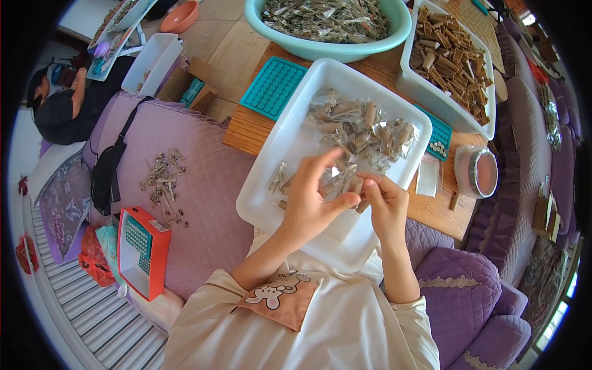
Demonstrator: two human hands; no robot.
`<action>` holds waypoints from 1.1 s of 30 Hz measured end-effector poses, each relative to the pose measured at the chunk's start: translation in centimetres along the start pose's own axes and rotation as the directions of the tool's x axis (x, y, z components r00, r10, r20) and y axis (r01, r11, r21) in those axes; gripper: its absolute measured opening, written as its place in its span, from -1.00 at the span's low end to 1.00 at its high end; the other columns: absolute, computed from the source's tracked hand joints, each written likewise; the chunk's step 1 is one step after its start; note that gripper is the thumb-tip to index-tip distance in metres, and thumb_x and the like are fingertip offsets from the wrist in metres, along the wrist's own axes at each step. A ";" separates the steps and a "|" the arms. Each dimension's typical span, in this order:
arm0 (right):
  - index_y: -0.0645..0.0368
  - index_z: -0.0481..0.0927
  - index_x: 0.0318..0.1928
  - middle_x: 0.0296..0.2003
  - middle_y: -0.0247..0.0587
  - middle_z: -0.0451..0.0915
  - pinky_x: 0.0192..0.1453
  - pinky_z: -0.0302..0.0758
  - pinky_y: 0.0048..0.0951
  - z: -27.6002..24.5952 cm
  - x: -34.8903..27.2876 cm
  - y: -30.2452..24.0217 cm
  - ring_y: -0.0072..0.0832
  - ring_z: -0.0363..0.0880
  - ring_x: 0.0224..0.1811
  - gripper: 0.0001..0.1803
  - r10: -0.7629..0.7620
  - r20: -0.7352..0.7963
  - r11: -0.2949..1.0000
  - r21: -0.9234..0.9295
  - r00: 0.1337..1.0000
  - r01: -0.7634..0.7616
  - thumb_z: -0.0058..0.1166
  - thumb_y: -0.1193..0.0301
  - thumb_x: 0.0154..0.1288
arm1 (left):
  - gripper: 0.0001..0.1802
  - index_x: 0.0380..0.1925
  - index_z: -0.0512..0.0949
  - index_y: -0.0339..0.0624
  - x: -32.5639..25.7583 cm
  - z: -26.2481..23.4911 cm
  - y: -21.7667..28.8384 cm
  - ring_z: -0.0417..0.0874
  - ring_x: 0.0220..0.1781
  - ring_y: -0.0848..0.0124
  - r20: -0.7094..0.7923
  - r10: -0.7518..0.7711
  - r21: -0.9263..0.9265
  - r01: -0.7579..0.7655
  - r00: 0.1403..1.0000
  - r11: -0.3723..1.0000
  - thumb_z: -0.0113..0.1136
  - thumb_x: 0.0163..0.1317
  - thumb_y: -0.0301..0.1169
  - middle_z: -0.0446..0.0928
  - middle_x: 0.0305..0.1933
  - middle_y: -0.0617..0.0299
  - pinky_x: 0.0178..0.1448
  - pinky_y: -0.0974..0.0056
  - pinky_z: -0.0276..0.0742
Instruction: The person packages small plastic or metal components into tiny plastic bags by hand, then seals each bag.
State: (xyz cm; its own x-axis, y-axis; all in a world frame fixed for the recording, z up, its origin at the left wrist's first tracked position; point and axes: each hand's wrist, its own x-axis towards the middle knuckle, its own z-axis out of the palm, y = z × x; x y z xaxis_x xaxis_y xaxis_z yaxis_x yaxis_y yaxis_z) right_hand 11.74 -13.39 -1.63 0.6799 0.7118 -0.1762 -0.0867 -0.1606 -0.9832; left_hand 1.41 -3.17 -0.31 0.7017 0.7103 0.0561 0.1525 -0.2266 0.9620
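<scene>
A white plastic tub lies tilted across my lap and the table edge. Inside it is a pile of small brown pieces in clear plastic wrap. Over the tub's near part, my right hand pinches a small brown wrapped piece between thumb and fingers. Close beside it, my left hand has its thumb stretched toward that piece and its index finger raised, slightly blurred. Its other fingers are partly hidden. A few more wrapped pieces rest by the tub's left wall.
Behind the tub stand a green basin of wrapped pieces and a white bin of brown pieces. A teal studded tray and a tape roll lie on the table. Left are a purple sofa, a red box and another person.
</scene>
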 end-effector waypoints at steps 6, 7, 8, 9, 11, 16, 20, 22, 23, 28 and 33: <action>0.32 0.55 -0.27 -0.57 -0.27 0.55 -0.49 0.36 -0.64 0.4 -0.6 -0.5 -0.71 0.43 -0.53 -0.82 -0.061 -0.011 0.994 -0.093 0.998 0.060 0.00 0.46 0.16 | -0.53 -0.22 0.51 -0.12 -0.3 -0.6 -0.5 0.18 -0.70 0.59 -0.116 0.574 0.401 -0.491 0.810 0.773 0.37 -0.23 -0.33 0.31 -0.21 0.23 -0.60 0.49 0.20; 0.33 0.54 -0.27 -0.58 -0.19 0.55 -0.51 0.35 -0.61 0.6 -0.7 -0.9 -0.66 0.46 -0.55 -0.83 -0.086 0.006 0.988 -0.129 0.996 0.086 0.01 0.50 0.13 | -0.58 -0.24 0.53 -0.11 -0.5 -0.7 -0.1 0.22 -0.69 0.58 -0.052 0.525 0.425 -0.457 0.849 0.781 0.35 -0.21 -0.37 0.32 -0.21 0.22 -0.58 0.49 0.24; 0.33 0.54 -0.27 -0.58 -0.19 0.55 -0.51 0.35 -0.61 0.7 -0.8 -1.5 -0.66 0.46 -0.55 -0.83 -0.093 0.017 0.988 -0.126 0.996 0.094 0.01 0.50 0.13 | -0.63 -0.26 0.54 -0.09 -0.5 -0.8 0.4 0.25 -0.68 0.57 0.010 0.470 0.453 -0.423 0.882 0.785 0.33 -0.19 -0.42 0.33 -0.21 0.21 -0.56 0.48 0.28; 0.32 0.54 -0.27 -0.58 -0.14 0.54 -0.51 0.36 -0.59 0.7 -0.8 -2.2 -0.59 0.48 -0.56 -0.84 -0.124 0.047 0.957 -0.259 0.991 0.132 0.00 0.52 0.12 | -0.65 -0.27 0.55 -0.06 -0.6 -0.8 0.6 0.35 -0.64 0.53 0.010 0.446 0.445 -0.404 0.895 0.799 0.28 -0.18 -0.50 0.35 -0.22 0.23 -0.53 0.47 0.37; 0.31 0.54 -0.27 -0.58 -0.10 0.53 -0.51 0.37 -0.57 0.8 -0.8 -2.7 -0.53 0.49 -0.58 -0.84 -0.158 0.084 0.906 -0.385 0.984 0.178 0.00 0.54 0.11 | -0.64 -0.28 0.55 -0.07 -0.6 -0.9 0.8 0.39 -0.62 0.52 0.031 0.471 0.453 -0.433 0.881 0.779 0.27 -0.19 -0.52 0.36 -0.22 0.25 -0.52 0.45 0.41; 0.29 0.47 -0.46 -0.68 -0.08 0.41 -0.55 0.35 -0.36 0.7 -0.7 -3.0 -0.22 0.42 -0.60 -0.97 -0.305 0.245 0.739 -0.548 0.920 0.391 0.00 0.58 0.03 | -0.71 -0.38 0.55 -0.11 -0.1 -0.8 0.3 0.51 -0.54 0.45 0.087 0.520 0.425 -0.504 0.850 0.752 0.21 -0.21 -0.59 0.43 -0.38 0.30 -0.52 0.40 0.45; 0.26 0.45 -0.50 -0.66 -0.10 0.42 -0.52 0.36 -0.32 0.4 -1.0 -3.0 -0.23 0.42 -0.59 -0.99 -0.310 0.337 0.656 -0.601 0.889 0.457 -0.01 0.59 0.00 | -0.80 -0.47 0.52 -0.15 0.1 -1.0 0.1 0.52 -0.53 0.42 0.133 0.419 0.415 -0.435 0.898 0.799 0.19 -0.20 -0.59 0.43 -0.44 0.29 -0.50 0.39 0.46; 0.25 0.47 -0.48 -0.66 -0.12 0.43 -0.51 0.37 -0.34 0.4 -1.1 -3.5 -0.25 0.42 -0.59 -0.98 -0.315 0.365 0.669 -0.569 0.876 0.478 -0.01 0.59 -0.01 | -0.85 -0.51 0.50 -0.18 0.3 -1.4 -0.1 0.52 -0.52 0.40 0.136 0.336 0.304 -0.362 0.932 0.881 0.17 -0.18 -0.59 0.45 -0.43 0.27 -0.48 0.37 0.45; 0.25 0.49 -0.46 -0.65 -0.14 0.44 -0.49 0.38 -0.35 0.3 -1.2 -3.8 -0.26 0.43 -0.58 -0.95 -0.315 0.388 0.685 -0.539 0.866 0.490 -0.01 0.60 -0.02 | -0.88 -0.50 0.44 -0.19 0.5 -1.7 -0.1 0.51 -0.58 0.30 0.095 0.365 0.293 -0.376 0.926 0.879 0.12 -0.12 -0.55 0.45 -0.42 0.25 -0.50 0.35 0.42; 0.28 0.54 -0.33 -0.59 -0.19 0.47 -0.45 0.37 -0.48 -0.4 -1.9 -4.3 -0.44 0.45 -0.54 -0.86 -0.324 0.407 0.836 -0.299 0.854 0.459 -0.03 0.56 0.06 | -0.89 -0.47 0.39 -0.26 2.6 -5.2 -1.3 0.48 -0.40 0.48 -0.423 0.133 0.092 -0.104 0.896 0.990 -0.09 0.00 -0.66 0.48 -0.44 0.14 -0.38 0.40 0.38; 0.30 0.55 -0.26 -0.42 -0.30 0.36 -0.42 0.30 -0.68 -0.5 -0.9 -4.3 -0.66 0.32 -0.54 -0.83 -0.269 0.280 0.961 0.137 0.922 0.239 -0.08 0.51 0.19 | -0.90 -0.58 0.31 -0.28 0.1 -4.0 0.0 0.20 -0.61 0.62 0.059 0.062 -0.389 -0.034 0.996 0.921 -0.23 0.00 -0.57 0.29 -0.63 0.28 -0.51 0.50 0.14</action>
State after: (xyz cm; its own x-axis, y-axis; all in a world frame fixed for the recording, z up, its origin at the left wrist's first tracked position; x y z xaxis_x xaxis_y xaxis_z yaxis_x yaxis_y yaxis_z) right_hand 11.88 -13.66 2.79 0.4465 0.8904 0.0884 -0.0207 0.1090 -0.9938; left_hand -1.34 -0.39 0.73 0.7494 0.6545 0.0999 -0.1546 0.0263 0.9876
